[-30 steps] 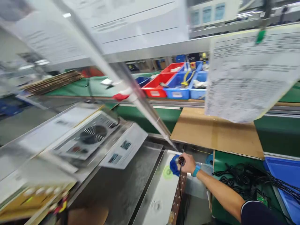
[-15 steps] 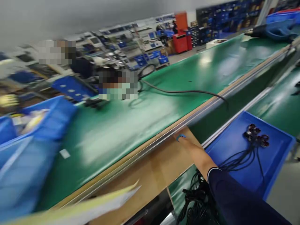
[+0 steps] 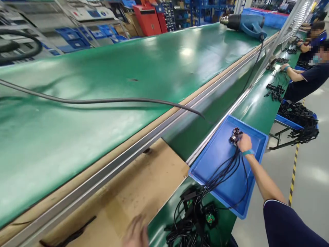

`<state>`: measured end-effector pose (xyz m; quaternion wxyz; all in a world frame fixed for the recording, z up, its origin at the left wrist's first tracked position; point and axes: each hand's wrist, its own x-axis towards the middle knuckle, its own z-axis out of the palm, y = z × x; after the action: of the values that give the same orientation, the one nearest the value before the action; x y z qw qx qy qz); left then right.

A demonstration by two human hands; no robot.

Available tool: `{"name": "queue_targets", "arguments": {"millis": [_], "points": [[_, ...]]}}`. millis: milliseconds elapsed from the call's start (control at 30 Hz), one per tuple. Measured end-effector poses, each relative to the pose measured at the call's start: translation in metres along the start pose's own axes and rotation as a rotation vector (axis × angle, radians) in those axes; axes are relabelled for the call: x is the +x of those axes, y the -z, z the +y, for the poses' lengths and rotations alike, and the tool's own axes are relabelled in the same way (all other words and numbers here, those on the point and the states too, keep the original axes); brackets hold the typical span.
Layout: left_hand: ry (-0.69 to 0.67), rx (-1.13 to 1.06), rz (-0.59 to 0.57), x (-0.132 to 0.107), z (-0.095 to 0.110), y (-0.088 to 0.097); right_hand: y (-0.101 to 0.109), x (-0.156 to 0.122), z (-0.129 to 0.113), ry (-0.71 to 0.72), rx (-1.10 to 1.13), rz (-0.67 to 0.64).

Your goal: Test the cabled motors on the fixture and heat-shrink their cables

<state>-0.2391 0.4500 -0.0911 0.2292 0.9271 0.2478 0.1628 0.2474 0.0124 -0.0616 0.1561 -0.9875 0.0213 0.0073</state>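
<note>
My right hand (image 3: 245, 143), with a turquoise band at the wrist, is in the blue tray (image 3: 259, 145). Its fingers are closed at the connector end of several black cables (image 3: 228, 163), beside a cluster of round metal connectors (image 3: 234, 135). From there the cables run over the tray's near edge to a tangled heap of black cables (image 3: 187, 224) with green circuit boards (image 3: 210, 218). My left hand (image 3: 136, 233), partly blurred, is at the bottom edge over the brown board (image 3: 151, 175). Its fingers look stretched out and nothing shows in them.
A raised green bench (image 3: 108, 130) with a metal edge runs along the left. A grey cord (image 3: 123, 100) crosses it, and a blue heat gun (image 3: 244, 24) lies at its far end. Co-workers (image 3: 309, 80) sit along the lower green table at right. A dark strip (image 3: 77, 233) lies on the board.
My right hand has moved from the brown board to the connectors in the tray. My left hand has come into view. The view has swung right, and the yellow-and-white sheet has left it.
</note>
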Motion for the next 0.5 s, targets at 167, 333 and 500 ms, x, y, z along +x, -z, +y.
{"name": "queue_targets", "arguments": {"millis": [167, 333, 500], "points": [[0.009, -0.120, -0.192, -0.055, 0.087, -0.065, -0.001, 0.007, 0.094, -0.048, -0.179, -0.266], [0.180, -0.205, -0.302, -0.069, 0.126, -0.091, -0.018, -0.025, 0.103, -0.050, 0.012, -0.005], [0.416, -0.417, -0.288, -0.077, 0.129, -0.090, 0.054, -0.050, 0.069, 0.045, 0.281, 0.646]]}}
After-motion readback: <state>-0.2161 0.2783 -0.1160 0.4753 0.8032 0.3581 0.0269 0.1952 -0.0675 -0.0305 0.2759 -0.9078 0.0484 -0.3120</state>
